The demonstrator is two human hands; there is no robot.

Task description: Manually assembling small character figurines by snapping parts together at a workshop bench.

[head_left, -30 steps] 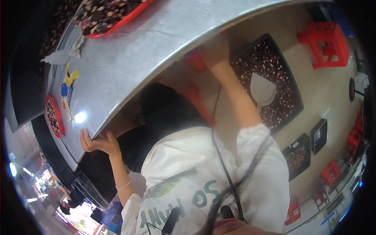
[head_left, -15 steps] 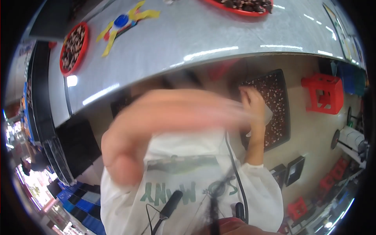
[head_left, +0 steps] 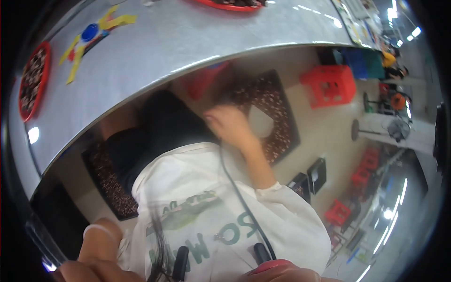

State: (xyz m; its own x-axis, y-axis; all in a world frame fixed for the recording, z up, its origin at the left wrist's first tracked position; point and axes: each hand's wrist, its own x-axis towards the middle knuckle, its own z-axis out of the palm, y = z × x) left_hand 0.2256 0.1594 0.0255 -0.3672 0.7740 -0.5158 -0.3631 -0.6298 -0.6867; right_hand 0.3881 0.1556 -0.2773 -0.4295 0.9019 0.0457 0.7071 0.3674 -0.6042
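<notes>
My right hand (head_left: 225, 124) reaches down to a dark floor tray (head_left: 286, 136) full of speckled beans. Its fingers are curled against the edge of a white scoop (head_left: 260, 121) lying in that tray; blur hides whether they grip it. My left hand (head_left: 91, 268) is very close to the camera at the lower left, with a white band on its wrist, and its fingers are cut off by the frame's edge. My white printed shirt (head_left: 211, 221) and dark trousers fill the middle.
A grey metal table (head_left: 164, 51) curves overhead with red bean trays (head_left: 30, 80) and a yellow-blue shape (head_left: 91, 35). A second dark bean tray (head_left: 110, 192) lies under its edge. Red crates (head_left: 329, 84), small black trays (head_left: 317, 174) and a black cable (head_left: 239, 197) are near.
My left hand left the table edge, swept past the camera and now sits low at the left. My right hand moved from under the table edge down to the scoop.
</notes>
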